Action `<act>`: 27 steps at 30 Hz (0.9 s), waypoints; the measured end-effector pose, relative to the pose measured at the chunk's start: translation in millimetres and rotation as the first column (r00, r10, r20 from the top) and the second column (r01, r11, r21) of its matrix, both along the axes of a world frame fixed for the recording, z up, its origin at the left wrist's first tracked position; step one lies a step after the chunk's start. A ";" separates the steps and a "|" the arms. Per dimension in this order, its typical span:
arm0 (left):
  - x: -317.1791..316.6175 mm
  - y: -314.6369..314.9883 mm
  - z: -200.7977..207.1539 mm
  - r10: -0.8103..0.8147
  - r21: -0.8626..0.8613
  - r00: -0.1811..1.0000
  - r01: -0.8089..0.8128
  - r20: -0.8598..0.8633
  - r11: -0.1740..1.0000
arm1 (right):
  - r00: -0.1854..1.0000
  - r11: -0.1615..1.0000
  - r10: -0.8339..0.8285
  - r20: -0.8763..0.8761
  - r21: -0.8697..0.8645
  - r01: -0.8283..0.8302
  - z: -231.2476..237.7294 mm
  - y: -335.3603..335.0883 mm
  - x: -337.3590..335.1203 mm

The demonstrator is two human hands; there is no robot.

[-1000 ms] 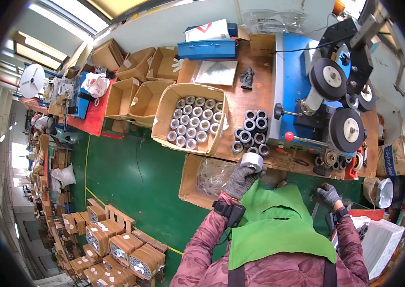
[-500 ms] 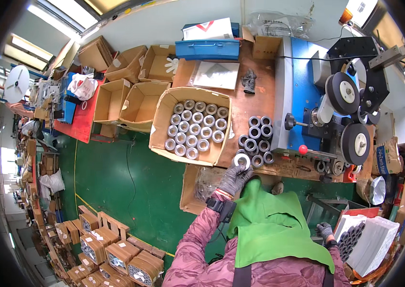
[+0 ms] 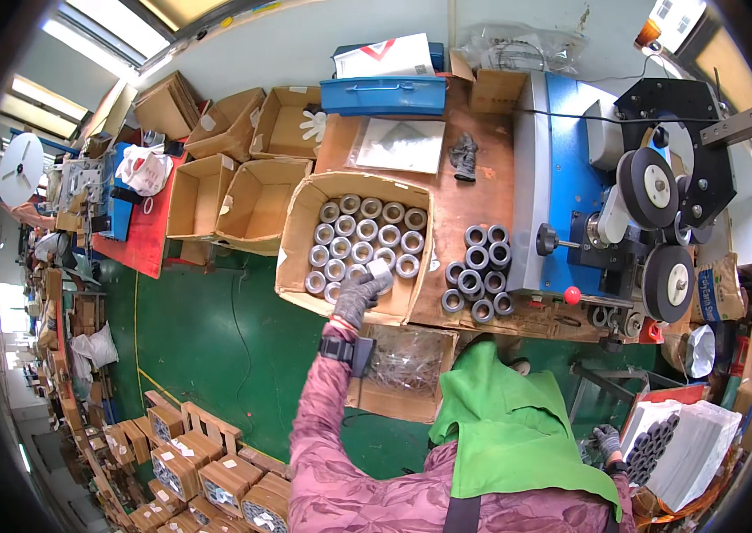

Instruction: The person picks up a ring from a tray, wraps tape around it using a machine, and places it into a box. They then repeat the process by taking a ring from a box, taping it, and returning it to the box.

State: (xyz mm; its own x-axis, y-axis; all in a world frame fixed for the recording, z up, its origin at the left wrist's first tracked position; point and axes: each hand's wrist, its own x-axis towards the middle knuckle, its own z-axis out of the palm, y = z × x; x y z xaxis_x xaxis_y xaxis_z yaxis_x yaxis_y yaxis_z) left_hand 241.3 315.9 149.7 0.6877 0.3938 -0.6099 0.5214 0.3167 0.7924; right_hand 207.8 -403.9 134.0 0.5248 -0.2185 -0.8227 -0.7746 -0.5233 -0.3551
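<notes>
Workshop with a green floor and a brown wooden workbench against a pale wall, seen from above. Over the near part of an open cardboard box at the bench's front edge is a pale cylindrical piece. The person's gloved left hand holds it, fingers closed around it in a pinch; whether the piece touches anything below cannot be told. Inside the box, grey rings lie in rows with their holes facing up.

Just right of the box, a cluster of dark rings sits on the bare wood. Beyond them stands a blue machine with black wheels and a red knob. A dark grey glove and a blue toolbox are farther back.

At lower right, the gloved right hand is low beside stacked dark tubes and a white block; its fingers look bent, but whether they grip anything cannot be told. A green apron covers the person's front.
</notes>
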 end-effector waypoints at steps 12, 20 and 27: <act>60.9 46.5 -76.1 -0.727 0.186 0.010 0.969 -0.686 -0.161 | 1.000 0.995 0.003 -0.005 -0.099 -0.004 15.4 -24.4 -34.3; 78.7 24.6 -66.9 -0.698 0.203 -0.085 0.925 -0.711 -0.320 | 0.990 0.983 -0.140 -0.018 -0.125 0.137 28.9 -18.9 -61.6; 98.8 18.7 -86.2 -0.832 0.174 -0.091 0.960 -0.548 -0.219 | 0.995 0.981 -0.092 -0.029 -0.176 0.085 33.4 -23.4 -62.3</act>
